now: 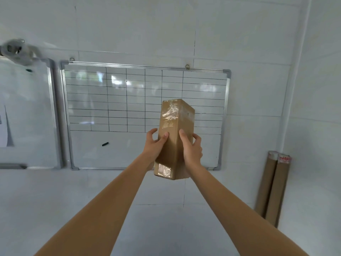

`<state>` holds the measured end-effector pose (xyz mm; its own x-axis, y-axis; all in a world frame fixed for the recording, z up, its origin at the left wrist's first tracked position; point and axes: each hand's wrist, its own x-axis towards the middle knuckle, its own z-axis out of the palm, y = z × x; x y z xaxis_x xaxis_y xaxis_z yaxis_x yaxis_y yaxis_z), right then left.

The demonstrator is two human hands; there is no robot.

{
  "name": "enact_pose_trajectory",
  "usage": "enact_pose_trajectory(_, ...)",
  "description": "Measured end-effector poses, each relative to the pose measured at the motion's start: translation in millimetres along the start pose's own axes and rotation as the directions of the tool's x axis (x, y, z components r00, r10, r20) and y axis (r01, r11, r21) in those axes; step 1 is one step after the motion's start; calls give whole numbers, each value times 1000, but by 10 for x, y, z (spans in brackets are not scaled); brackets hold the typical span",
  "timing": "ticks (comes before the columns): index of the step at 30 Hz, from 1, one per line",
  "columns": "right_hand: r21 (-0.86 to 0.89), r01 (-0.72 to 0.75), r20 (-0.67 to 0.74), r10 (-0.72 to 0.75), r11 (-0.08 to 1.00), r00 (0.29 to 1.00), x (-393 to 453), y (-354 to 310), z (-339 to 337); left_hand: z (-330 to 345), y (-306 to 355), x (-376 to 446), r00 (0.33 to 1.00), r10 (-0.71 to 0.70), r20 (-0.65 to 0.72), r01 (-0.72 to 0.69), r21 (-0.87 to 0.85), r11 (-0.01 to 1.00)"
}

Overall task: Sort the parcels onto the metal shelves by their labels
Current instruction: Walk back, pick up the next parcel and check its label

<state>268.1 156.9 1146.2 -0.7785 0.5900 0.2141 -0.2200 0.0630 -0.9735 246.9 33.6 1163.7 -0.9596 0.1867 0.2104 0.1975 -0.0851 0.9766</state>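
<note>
A tall brown cardboard parcel (pixel 175 122), wrapped in clear tape, is held upright at arm's length in the middle of the head view. My left hand (pixel 156 144) grips its left side, fingers curled around the edge. On its right side my right hand (pixel 191 147) holds it with the thumb on the front face. No label shows on the faces turned toward me. No metal shelves are in view.
A whiteboard with a drawn grid (pixel 145 115) hangs on the white wall behind the parcel. A second whiteboard (pixel 27 111) hangs at the left. Two brown cardboard tubes (pixel 275 187) lean in the right corner.
</note>
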Motion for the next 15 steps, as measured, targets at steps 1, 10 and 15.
enact_pose_trajectory(1, 6, -25, 4, 25, 1000, 1000, 8, -10, -9, -13, 6, 1, 1000, -14, 5, 14, -11, 1000)
enact_pose_trajectory(10, -82, -2, -90, -5, 997, 996, -47, -39, -65, 6, -21, -99, 997, -17, 72, 11, 84, 996)
enact_pose_trajectory(15, 7, 84, -35, -83, 996, 996, -73, -45, -182, -7, -22, -154, 1000, -10, -5, 9, -78, 997)
